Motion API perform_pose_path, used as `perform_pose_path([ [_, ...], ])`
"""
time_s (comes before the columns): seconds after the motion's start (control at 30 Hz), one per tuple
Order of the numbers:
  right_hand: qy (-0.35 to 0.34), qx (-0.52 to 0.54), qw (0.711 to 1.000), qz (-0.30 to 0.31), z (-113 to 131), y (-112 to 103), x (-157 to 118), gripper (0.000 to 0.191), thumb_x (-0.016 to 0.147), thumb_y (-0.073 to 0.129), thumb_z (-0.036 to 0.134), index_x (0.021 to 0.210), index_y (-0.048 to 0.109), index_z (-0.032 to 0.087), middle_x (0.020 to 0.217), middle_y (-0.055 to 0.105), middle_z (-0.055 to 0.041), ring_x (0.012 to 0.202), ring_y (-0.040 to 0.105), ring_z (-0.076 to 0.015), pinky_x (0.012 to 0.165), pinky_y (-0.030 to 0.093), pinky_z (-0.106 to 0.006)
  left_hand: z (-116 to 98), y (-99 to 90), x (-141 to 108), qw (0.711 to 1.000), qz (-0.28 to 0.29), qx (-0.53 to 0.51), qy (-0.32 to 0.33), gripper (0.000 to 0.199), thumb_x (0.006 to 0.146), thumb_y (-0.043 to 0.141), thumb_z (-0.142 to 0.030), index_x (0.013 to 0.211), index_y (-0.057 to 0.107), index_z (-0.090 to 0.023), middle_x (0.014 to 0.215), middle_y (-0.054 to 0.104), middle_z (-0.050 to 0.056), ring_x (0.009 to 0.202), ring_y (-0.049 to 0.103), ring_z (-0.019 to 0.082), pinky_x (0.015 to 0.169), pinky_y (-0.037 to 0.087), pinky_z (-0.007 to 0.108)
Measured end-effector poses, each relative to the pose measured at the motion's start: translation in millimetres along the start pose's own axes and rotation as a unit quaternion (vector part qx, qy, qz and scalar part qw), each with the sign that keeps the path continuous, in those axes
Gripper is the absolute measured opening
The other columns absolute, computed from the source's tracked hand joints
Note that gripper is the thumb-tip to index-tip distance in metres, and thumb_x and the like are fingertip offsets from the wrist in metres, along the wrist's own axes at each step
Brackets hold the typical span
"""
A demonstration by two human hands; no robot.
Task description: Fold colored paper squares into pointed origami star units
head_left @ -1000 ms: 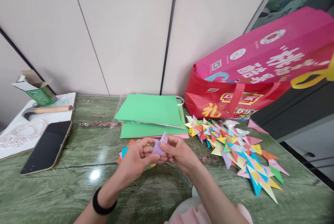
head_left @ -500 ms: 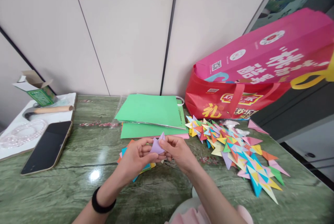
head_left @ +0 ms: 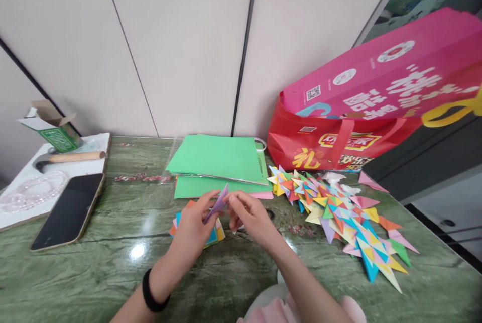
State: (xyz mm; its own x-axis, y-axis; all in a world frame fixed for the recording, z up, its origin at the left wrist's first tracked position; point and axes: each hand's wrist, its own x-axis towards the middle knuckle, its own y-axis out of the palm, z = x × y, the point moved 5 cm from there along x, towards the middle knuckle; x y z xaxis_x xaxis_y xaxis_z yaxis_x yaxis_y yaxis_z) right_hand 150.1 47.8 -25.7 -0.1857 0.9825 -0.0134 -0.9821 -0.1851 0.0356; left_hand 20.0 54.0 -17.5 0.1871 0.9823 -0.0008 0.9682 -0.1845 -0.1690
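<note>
Far left: phone [head_left: 68, 212] lies flat, well apart from the hands; little risk there.

Left hand [head_left: 190, 227] pinches the purple folded paper [head_left: 217, 205] between thumb and fingers, raised above the table and turned nearly edge-on. Too firm a squeeze could crease it off its folds; a slack one could let it open or drop.

Below, partly hidden by that hand, the coloured paper squares [head_left: 213, 236]; a lowered wrist could fan them out.

Right hand [head_left: 250, 217]: fingers curled just beside the purple piece; cannot tell whether they touch it. A knock from them might tilt it.

Far right: heap of folded points [head_left: 335, 207], outer pieces loose near the table edge. A wide sweep of the forearm could scatter them.
</note>
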Motion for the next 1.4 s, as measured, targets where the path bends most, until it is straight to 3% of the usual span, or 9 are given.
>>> perform_pose_path([
  [0.13, 0.012, -0.055, 0.998, 0.020, -5, 2, 0, 0.038, 0.084, 0.039, 0.049, 0.072, 0.055, 0.017, 0.052, 0.051, 0.0028, 0.046, 0.052, -0.0106, 0.046, 0.043, -0.021, 1, 4.2, -1, 0.999, 0.038, 0.008, -0.005, 0.050, 0.062, 0.061, -0.012, 0.110, 0.057, -0.020, 0.103, 0.069, 0.005, 0.090, 0.066, 0.023, 0.080, 0.053, 0.035],
  [0.27, -0.041, -0.156, 0.987, -0.009, -2, -1, -1, 0.019, 0.078, 0.054, 0.033, 0.067, 0.056, 0.017, 0.063, 0.056, 0.0006, 0.056, 0.051, -0.0116, 0.050, 0.041, -0.020, -6, 8.2, -1, 0.993, 0.079, -0.060, -0.065, 0.057, 0.054, 0.071, -0.016, 0.109, 0.057, -0.014, 0.104, 0.069, 0.010, 0.093, 0.065, 0.025, 0.082, 0.052, 0.035],
  [0.37, -0.081, -0.242, 0.967, -0.004, 1, 1, -4, 0.006, 0.072, 0.060, 0.020, 0.071, 0.055, 0.018, 0.068, 0.057, 0.0011, 0.061, 0.050, -0.0118, 0.053, 0.039, -0.020, -9, 6.4, 0, 0.993, 0.069, -0.064, -0.078, 0.048, 0.060, 0.069, -0.024, 0.105, 0.059, -0.010, 0.094, 0.072, 0.010, 0.088, 0.067, 0.025, 0.078, 0.052, 0.034],
  [0.47, -0.111, -0.285, 0.952, 0.013, 6, 5, -8, 0.009, 0.070, 0.059, 0.011, 0.073, 0.055, 0.018, 0.068, 0.056, 0.0029, 0.060, 0.049, -0.0108, 0.055, 0.037, -0.020, -8, 1.7, 2, 0.995, 0.038, -0.049, -0.074, 0.039, 0.062, 0.067, -0.029, 0.097, 0.064, -0.010, 0.085, 0.074, 0.009, 0.082, 0.068, 0.025, 0.069, 0.053, 0.030],
  [0.73, -0.103, -0.219, 0.970, -0.020, 9, 2, -6, 0.007, 0.070, 0.065, 0.023, 0.069, 0.059, 0.019, 0.072, 0.060, 0.0000, 0.065, 0.054, -0.0133, 0.056, 0.042, -0.023, 2, -8.8, 2, 0.978, -0.013, -0.169, -0.124, 0.034, 0.063, 0.070, -0.028, 0.093, 0.064, -0.011, 0.065, 0.071, 0.004, 0.048, 0.060, 0.013, 0.046, 0.045, 0.020],
  [1.0, -0.095, -0.179, 0.977, -0.067, 9, -3, -5, 0.014, 0.068, 0.066, 0.025, 0.078, 0.059, 0.019, 0.078, 0.061, -0.0021, 0.069, 0.056, -0.0147, 0.056, 0.045, -0.024, -1, -6.7, 1, 0.962, 0.008, -0.237, -0.136, 0.037, 0.058, 0.076, -0.026, 0.090, 0.063, -0.011, 0.067, 0.071, 0.005, 0.052, 0.061, 0.012, 0.051, 0.048, 0.021],
  [1.4, -0.125, -0.189, 0.973, -0.046, 12, -1, -6, 0.013, 0.071, 0.063, 0.024, 0.084, 0.063, 0.020, 0.087, 0.066, -0.0043, 0.071, 0.059, -0.0154, 0.058, 0.048, -0.026, -3, -6.7, 1, 0.964, 0.008, -0.234, -0.124, 0.038, 0.060, 0.075, -0.026, 0.091, 0.059, -0.013, 0.073, 0.071, 0.004, 0.055, 0.062, 0.013, 0.052, 0.049, 0.022],
])
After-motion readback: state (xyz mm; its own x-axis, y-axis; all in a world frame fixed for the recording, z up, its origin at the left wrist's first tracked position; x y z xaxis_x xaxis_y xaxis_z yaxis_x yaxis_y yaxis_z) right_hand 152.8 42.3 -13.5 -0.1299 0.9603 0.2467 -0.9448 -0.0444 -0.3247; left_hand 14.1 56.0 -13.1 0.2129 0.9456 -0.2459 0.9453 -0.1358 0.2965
